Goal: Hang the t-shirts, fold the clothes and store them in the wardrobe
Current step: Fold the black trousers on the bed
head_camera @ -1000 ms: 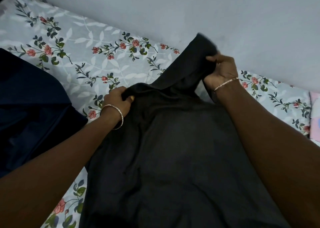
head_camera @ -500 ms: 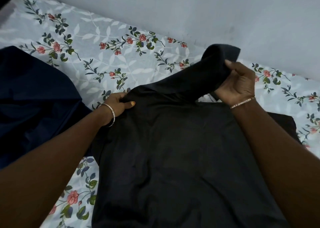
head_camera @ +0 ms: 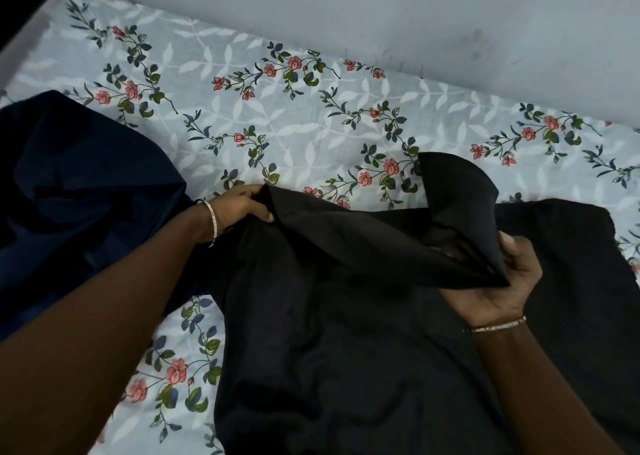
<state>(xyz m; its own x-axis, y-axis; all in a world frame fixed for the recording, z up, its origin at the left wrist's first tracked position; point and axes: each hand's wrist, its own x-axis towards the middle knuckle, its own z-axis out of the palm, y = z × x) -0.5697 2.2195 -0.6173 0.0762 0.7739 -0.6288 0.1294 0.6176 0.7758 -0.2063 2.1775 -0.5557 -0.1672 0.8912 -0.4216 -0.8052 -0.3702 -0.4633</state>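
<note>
A black garment (head_camera: 346,350) lies spread on the bed in front of me, reaching from the middle of the view down to the bottom edge. My left hand (head_camera: 242,207) pinches its upper left edge. My right hand (head_camera: 502,288), palm up, grips a folded-over flap of the same black cloth, which stands up in a peak just above the hand. Part of my right fingers is hidden under the cloth. Both wrists wear thin bangles.
The bed is covered with a pale floral sheet (head_camera: 277,115). A dark navy garment (head_camera: 76,191) lies bunched at the left. A grey wall (head_camera: 415,11) runs along the far side of the bed. A dark bed frame edge (head_camera: 20,25) shows at the top left.
My right hand has brought the raised black flap down and towards me, turning palm up. My left hand keeps its pinch on the left edge. The view has shifted, showing more bed sheet.
</note>
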